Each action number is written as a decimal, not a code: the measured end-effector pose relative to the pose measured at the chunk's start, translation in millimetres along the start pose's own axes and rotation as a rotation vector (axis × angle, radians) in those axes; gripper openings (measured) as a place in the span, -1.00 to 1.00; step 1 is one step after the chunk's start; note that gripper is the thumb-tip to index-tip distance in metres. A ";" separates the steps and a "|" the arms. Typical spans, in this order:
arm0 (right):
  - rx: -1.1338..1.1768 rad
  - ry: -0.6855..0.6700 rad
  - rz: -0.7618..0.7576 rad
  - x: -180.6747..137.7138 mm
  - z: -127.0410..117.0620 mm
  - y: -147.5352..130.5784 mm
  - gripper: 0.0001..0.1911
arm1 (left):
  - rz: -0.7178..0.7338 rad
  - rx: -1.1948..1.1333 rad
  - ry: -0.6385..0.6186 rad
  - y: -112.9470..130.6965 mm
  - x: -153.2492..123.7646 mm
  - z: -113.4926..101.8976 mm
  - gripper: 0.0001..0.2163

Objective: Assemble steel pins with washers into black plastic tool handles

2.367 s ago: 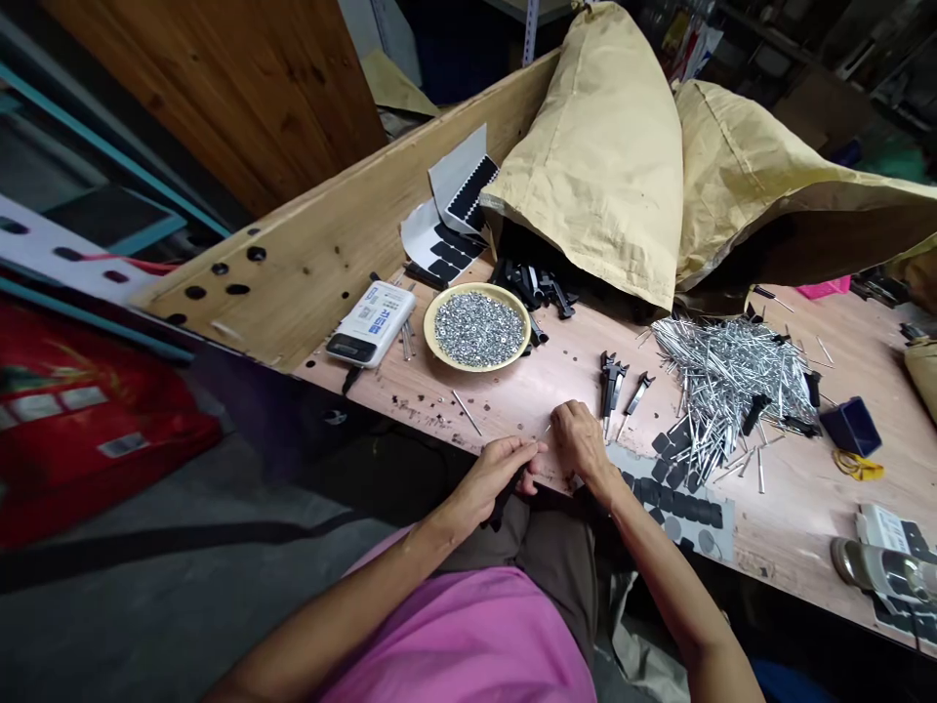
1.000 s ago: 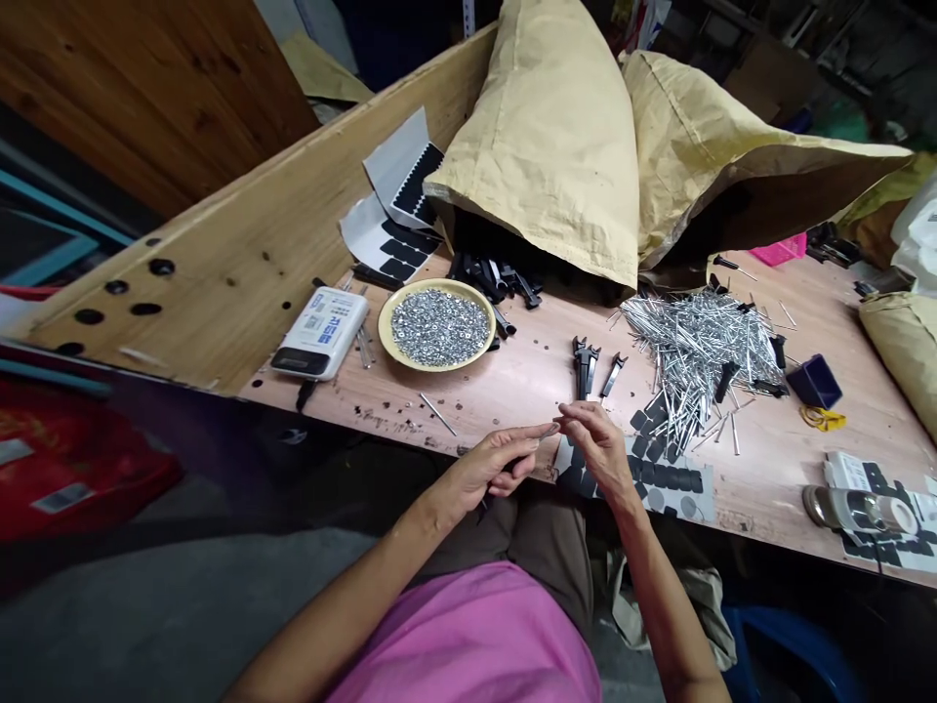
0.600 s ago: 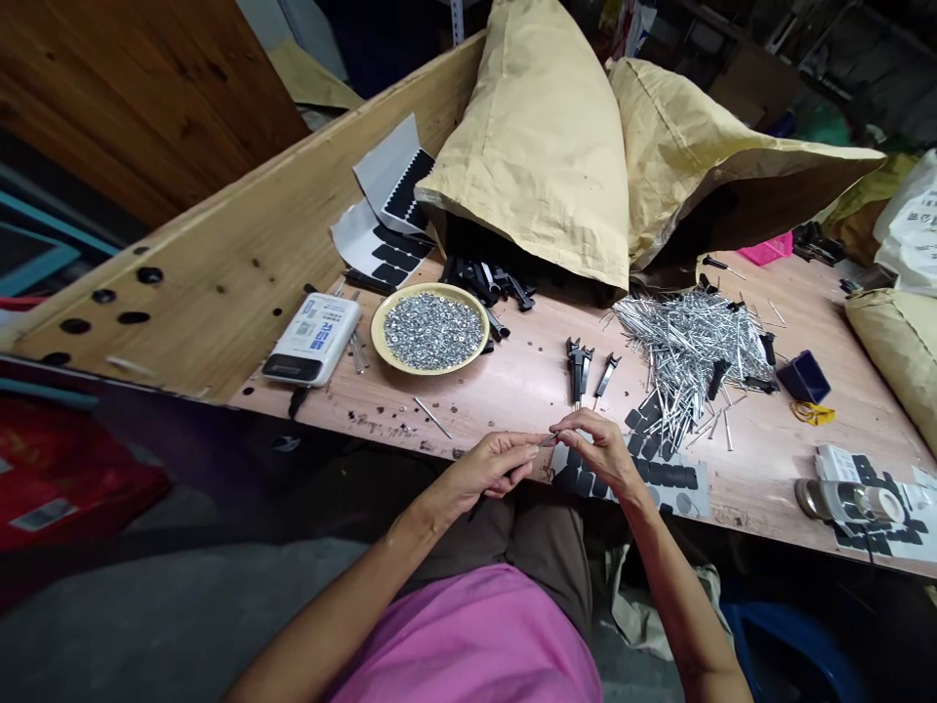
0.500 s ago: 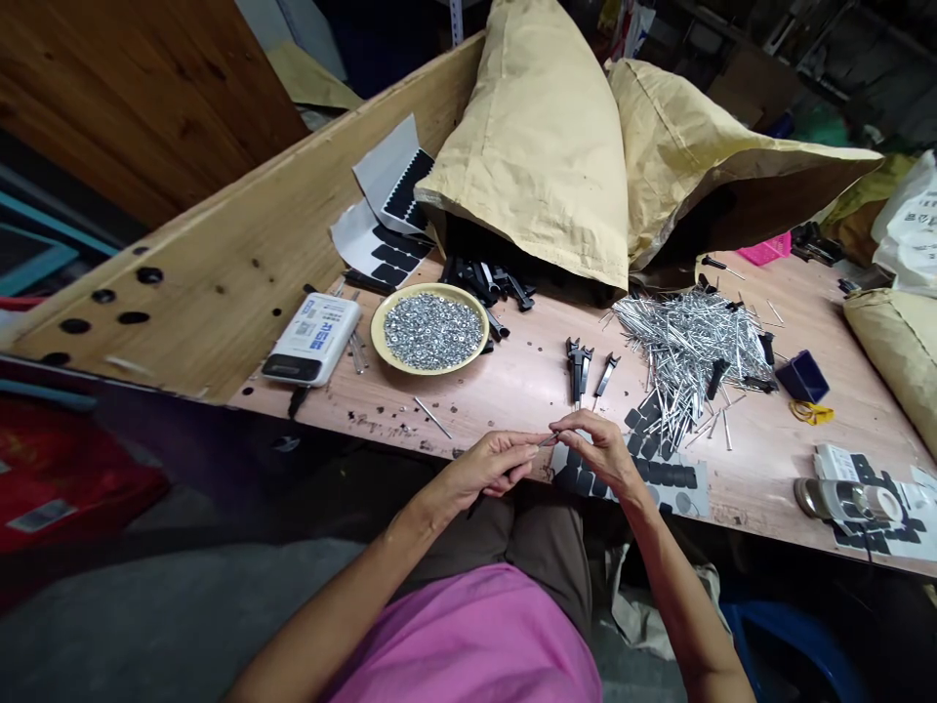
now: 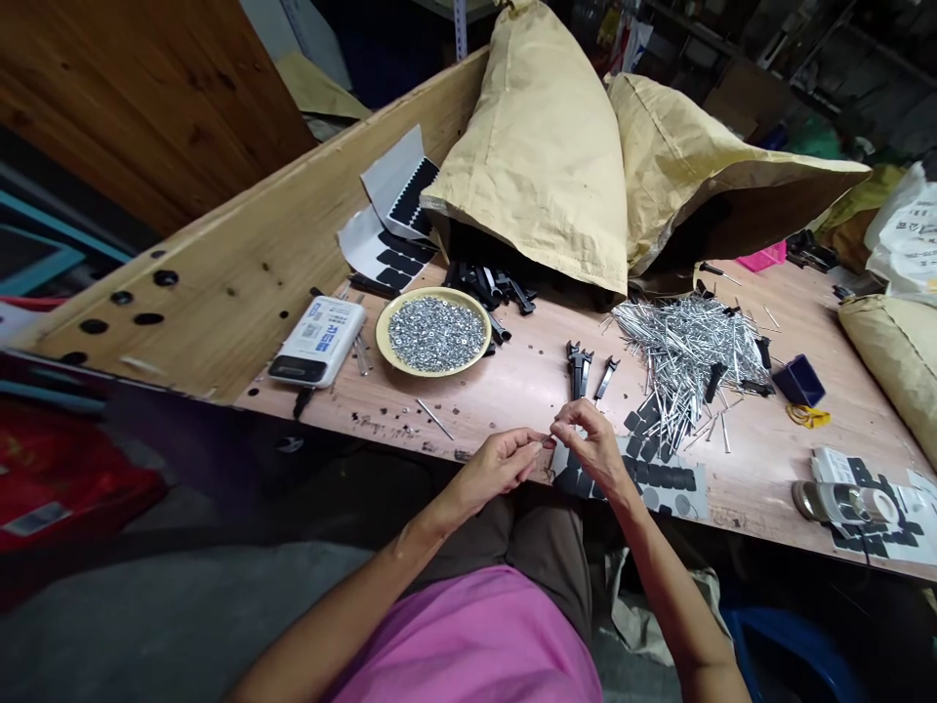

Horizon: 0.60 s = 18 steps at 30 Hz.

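My left hand (image 5: 498,464) and my right hand (image 5: 590,441) meet fingertip to fingertip just above the near edge of the wooden table (image 5: 527,386). Both are pinched on a thin metal pin (image 5: 548,441) held between them. A dark piece shows under my left palm; I cannot make it out. Beneath my right hand lies a grey sheet of black rubber pads (image 5: 659,480). A yellow dish of small silver nuts (image 5: 433,333) stands to the far left. A heap of metal pins (image 5: 692,347) lies to the right. Three black plastic clips (image 5: 586,363) lie just beyond my hands.
Two tan paper sacks (image 5: 556,156) lie at the back, black parts spilling from one. A white scale (image 5: 317,340) sits left of the dish. More pad sheets (image 5: 395,229) lean on the wooden side board (image 5: 241,273). A blue box (image 5: 797,381) and a tape roll (image 5: 841,500) are at the right.
My hands lifted off the table edge and came together around the pin, then stayed nearly still while my fingers worked it. The view swung slightly right.
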State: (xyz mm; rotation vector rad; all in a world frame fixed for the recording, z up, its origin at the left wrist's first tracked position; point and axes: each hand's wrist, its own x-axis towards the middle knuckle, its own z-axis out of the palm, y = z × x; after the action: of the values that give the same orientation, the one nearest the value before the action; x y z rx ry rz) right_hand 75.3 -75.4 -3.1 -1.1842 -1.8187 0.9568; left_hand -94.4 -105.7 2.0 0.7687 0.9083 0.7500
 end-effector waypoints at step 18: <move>-0.089 0.011 0.273 29.4 17.8 18.8 -0.64 | 0.126 0.329 0.232 -7.2 27.0 1.2 -0.81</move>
State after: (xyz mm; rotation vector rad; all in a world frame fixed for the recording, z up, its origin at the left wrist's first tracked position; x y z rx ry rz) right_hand 58.2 -45.5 -21.9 -1.5188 -1.7351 1.0251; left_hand -80.6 -87.6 -14.1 1.0504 1.2200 0.8228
